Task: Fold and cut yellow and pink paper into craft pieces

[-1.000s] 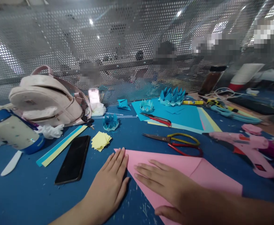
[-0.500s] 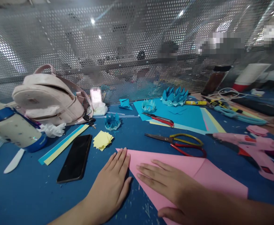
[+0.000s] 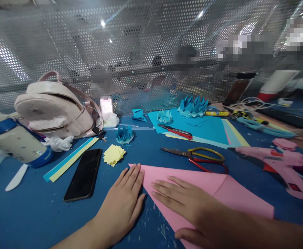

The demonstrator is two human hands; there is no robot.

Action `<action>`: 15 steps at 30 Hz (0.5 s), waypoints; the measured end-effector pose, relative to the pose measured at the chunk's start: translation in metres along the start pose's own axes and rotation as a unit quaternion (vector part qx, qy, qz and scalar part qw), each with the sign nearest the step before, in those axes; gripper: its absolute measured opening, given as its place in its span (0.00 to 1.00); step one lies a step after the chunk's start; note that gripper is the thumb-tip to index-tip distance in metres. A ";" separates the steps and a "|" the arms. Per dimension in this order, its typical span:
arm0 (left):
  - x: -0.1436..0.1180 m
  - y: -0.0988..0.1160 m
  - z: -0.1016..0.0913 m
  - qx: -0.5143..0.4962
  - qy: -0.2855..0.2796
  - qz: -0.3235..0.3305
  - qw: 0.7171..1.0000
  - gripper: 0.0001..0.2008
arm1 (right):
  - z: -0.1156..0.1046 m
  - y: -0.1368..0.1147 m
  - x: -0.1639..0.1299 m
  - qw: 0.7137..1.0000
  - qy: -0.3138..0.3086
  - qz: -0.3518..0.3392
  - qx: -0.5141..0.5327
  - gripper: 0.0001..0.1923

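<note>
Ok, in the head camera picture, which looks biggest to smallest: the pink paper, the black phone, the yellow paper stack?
1. pink paper, largest.
2. black phone.
3. yellow paper stack, smallest.
All three lie about equally near, so the order looks safe.

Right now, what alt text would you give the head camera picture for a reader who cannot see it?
Two bare hands press flat on a folded pink paper sheet on a blue work mat: the left hand at its pointed tip, the right hand across its middle. Around them lie a black phone, scissors, a pink glue gun and a pale backpack.
</note>
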State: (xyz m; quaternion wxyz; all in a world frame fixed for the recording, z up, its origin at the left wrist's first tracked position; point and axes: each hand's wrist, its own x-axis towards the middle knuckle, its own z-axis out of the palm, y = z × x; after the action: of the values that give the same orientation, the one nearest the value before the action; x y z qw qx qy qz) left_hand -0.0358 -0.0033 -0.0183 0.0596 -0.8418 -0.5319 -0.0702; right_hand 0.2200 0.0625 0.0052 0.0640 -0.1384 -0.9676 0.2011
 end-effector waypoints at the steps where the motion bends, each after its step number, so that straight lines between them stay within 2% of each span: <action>1: 0.001 0.000 0.000 0.000 0.002 -0.003 1.000 0.26 | 0.000 0.000 0.000 1.000 0.002 -0.001 0.003 0.36; 9: 0.000 0.001 -0.001 0.001 0.011 -0.015 1.000 0.28 | 0.001 0.002 -0.001 1.000 0.003 0.006 0.017 0.37; 15: 0.004 -0.002 -0.008 -0.014 -0.012 -0.025 1.000 0.26 | 0.001 0.001 0.000 0.999 -0.024 0.019 0.011 0.38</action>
State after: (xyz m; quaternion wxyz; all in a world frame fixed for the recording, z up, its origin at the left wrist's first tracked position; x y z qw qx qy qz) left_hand -0.0361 -0.0004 -0.0093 0.0396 -0.8297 -0.5525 -0.0689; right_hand 0.2198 0.0635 0.0040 0.0391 -0.1508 -0.9638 0.2164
